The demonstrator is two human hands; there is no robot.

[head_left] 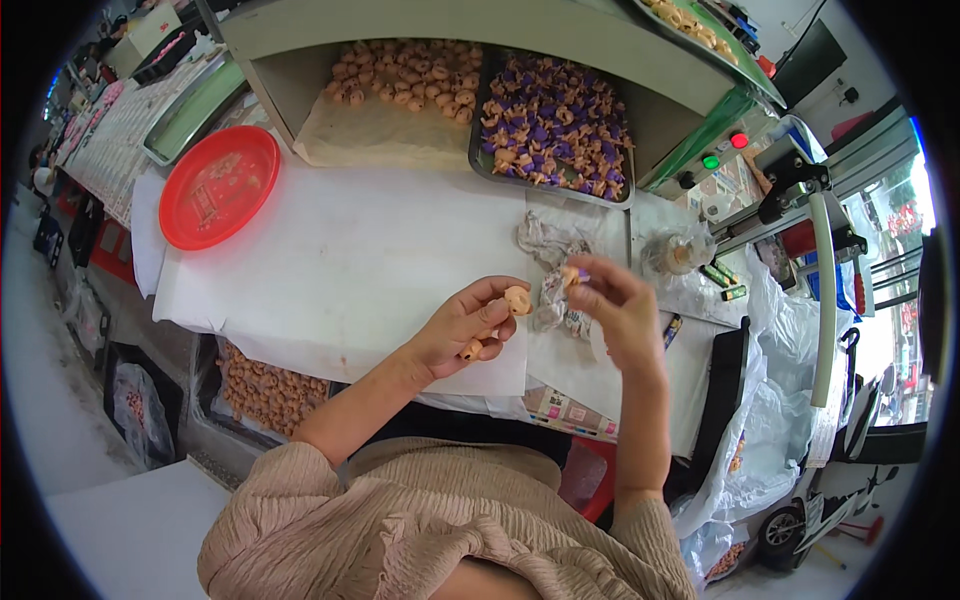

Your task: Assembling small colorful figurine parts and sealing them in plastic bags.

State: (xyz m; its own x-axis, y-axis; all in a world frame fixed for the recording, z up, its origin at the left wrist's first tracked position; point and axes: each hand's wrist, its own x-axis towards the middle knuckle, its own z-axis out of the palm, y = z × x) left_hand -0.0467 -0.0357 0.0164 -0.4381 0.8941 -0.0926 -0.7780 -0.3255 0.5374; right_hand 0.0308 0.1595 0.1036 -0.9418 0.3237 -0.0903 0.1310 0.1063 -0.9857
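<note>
White paper covers my worktable [330, 250], and a deep grey shelf [420, 25] stands along its far side. On that shelf sits a dark tray [556, 192] heaped with small peach-and-purple parts; I place everything else by this tray. Just left of it, a pile of round peach pieces [400, 75] lies on brown paper [380, 142]. Farther left is a red round dish [220, 188]. To its right I see a green button [711, 161] and a red button [739, 140]. A crumpled cloth [548, 238] lies just on my side of it.

Nearer me than the tray, my two hands are raised and apart from each other. My left hand [465, 325] pinches a peach head [517, 299] between thumb and forefinger, with a second peach piece [470, 350] tucked in the lower fingers. My right hand [618, 305] grips a small purple-and-peach part [573, 276] at its fingertips, close to the head without touching it.
</note>
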